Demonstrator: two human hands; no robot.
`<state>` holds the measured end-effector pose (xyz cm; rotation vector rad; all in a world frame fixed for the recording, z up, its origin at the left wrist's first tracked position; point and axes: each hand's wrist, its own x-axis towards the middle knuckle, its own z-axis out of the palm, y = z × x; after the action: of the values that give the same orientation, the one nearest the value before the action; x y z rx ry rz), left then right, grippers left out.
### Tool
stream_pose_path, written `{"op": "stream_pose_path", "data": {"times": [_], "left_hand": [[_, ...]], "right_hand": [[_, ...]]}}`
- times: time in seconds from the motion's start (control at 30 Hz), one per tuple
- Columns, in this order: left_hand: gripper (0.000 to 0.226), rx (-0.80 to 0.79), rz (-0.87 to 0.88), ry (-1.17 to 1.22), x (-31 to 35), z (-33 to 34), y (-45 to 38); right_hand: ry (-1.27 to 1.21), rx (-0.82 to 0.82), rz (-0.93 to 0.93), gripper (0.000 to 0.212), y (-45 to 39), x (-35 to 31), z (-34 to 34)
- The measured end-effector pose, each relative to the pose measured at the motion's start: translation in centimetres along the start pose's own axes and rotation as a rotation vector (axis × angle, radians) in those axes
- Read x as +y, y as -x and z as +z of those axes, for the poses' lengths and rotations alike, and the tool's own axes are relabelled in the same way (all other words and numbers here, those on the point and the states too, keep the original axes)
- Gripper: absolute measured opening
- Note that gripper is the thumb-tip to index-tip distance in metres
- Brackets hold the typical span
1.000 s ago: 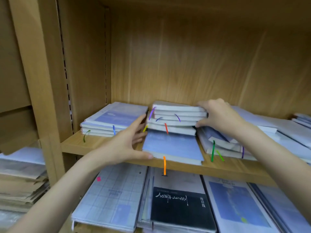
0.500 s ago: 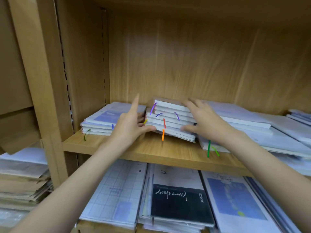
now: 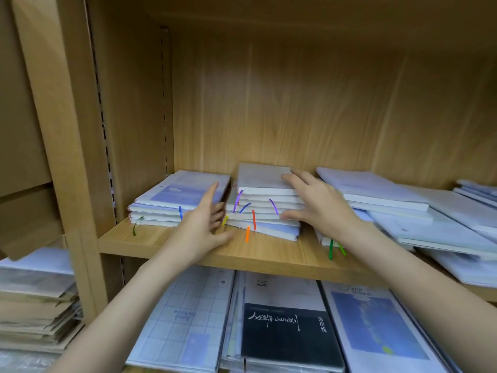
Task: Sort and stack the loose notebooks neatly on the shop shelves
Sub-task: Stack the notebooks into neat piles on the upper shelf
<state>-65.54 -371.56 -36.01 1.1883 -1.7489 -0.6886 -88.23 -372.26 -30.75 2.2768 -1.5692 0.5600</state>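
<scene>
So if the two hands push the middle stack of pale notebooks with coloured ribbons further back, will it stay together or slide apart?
The middle stack of pale notebooks would probably shear: its lower books already sit skewed under the upper ones. The covers look smooth, so layers may slip. The left hand and right hand flank it, which should help to hold it square.

stationery shop: wooden shelves [image 3: 269, 254] stacked with wrapped notebooks [image 3: 265, 203], more stock [image 3: 285, 329] on the shelf below
</scene>
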Motion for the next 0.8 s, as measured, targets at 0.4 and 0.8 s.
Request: {"op": "stream_pose_path", "data": {"times": [0.4,0.8], "left_hand": [[0.094,0.015,-0.088,0.024,1.5,0.9,-0.2],[0.068,0.21,-0.048,0.05,-0.2,-0.6,1.6]], "right_hand": [[-0.026,0.131,0.048,0.074,-1.7,-0.7,-1.6],[-0.076,-0.013,0.07,0.074,-1.3,-0.1,-0.4]]}}
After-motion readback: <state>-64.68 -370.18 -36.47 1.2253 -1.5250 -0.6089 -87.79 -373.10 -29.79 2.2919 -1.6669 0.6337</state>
